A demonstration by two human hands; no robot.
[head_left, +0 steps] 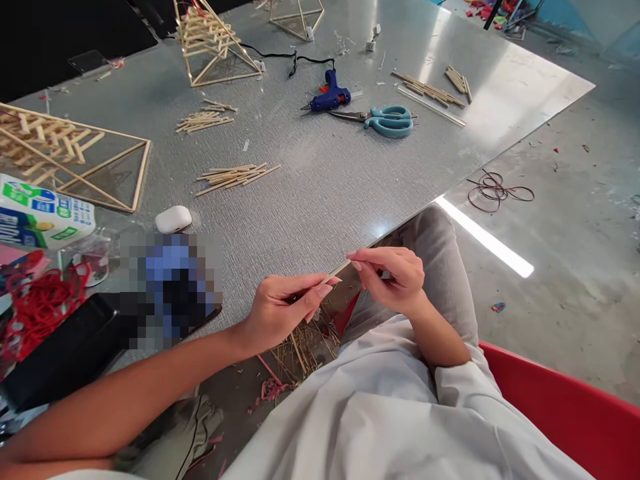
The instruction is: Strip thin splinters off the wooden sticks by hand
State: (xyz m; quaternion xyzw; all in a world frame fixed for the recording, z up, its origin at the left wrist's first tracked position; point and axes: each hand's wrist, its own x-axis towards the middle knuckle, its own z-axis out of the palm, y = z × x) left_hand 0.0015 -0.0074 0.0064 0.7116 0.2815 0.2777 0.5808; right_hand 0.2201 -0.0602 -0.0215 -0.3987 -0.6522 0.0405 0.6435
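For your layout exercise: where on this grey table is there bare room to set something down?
Bare: the stretch of grey table between the loose wooden stick bundle, the teal-handled scissors and the table edge. Crowded: the left side, around the wooden stick frame and white earbud case.

A thin, pale wooden stick (pixel 339 270) is held slightly tilted, pinched at both ends, just off the surface's (pixel 320 193) near edge.

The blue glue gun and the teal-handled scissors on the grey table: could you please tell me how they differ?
The blue glue gun is dark blue plastic with an orange trigger; the teal-handled scissors are pale teal with bare metal blades. The glue gun trails a black cord; the scissors have none. The gun is stubby, the scissors long and flat. Both lie untouched on the grey table, nozzle and blade tips pointing left.
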